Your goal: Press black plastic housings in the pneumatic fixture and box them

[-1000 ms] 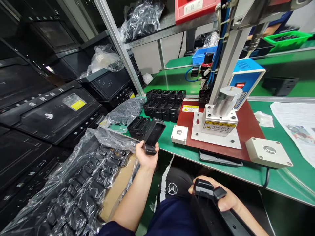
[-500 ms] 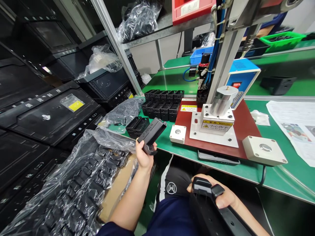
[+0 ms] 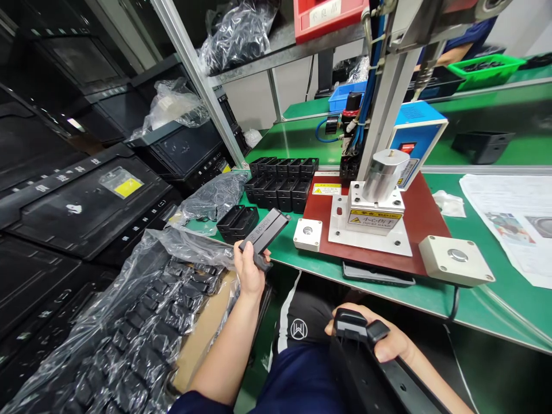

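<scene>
My left hand (image 3: 249,268) is closed round the lower end of a long black plastic housing (image 3: 266,230). The housing tilts up to the right over the near edge of the green bench (image 3: 483,299) and bears raised lettering on its side. Just behind it two similar black housings (image 3: 237,222) lie on the bench. Down by my lap, my right hand (image 3: 379,341) grips the top of another long black plastic part (image 3: 366,368) that runs along my thigh. A small press (image 3: 375,201) with a silver cylinder stands on a red base plate right of my left hand.
Rows of black housings (image 3: 282,181) stand behind the press. A plastic-lined carton of black parts (image 3: 129,339) sits at my left. Black crates (image 3: 86,195) are stacked further left. A white push-button box (image 3: 456,259), printed papers (image 3: 509,218) and a phone (image 3: 378,273) lie on the bench.
My left hand has turned the black housing from nearly upright to a flatter tilt, showing its lettered side. My right hand has stayed on the part in my lap.
</scene>
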Action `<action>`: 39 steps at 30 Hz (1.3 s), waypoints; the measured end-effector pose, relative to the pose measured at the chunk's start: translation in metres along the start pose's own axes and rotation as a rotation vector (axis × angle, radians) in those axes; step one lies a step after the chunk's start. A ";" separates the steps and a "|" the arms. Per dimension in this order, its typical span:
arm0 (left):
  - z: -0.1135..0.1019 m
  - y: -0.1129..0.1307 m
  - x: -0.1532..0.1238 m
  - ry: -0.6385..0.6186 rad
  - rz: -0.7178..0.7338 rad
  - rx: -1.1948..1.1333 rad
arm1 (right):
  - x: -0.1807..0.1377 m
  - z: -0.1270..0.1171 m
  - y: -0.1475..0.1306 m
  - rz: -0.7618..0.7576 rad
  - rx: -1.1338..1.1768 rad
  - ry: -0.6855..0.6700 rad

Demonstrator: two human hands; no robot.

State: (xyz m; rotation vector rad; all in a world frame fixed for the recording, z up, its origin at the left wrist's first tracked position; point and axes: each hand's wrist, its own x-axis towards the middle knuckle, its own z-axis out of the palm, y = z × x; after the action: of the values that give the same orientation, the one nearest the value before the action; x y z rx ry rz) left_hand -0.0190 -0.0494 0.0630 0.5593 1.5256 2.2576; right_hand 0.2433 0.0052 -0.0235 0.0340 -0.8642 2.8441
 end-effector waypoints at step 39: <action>0.032 0.011 0.091 -0.199 1.040 1.151 | 0.000 -0.003 0.002 -0.081 0.083 -0.032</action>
State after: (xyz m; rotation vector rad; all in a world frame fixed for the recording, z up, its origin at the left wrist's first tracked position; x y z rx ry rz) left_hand -0.0813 0.0174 0.0957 2.1953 2.7092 1.3887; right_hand 0.2432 0.0051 -0.0275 0.1221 -0.7324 2.8095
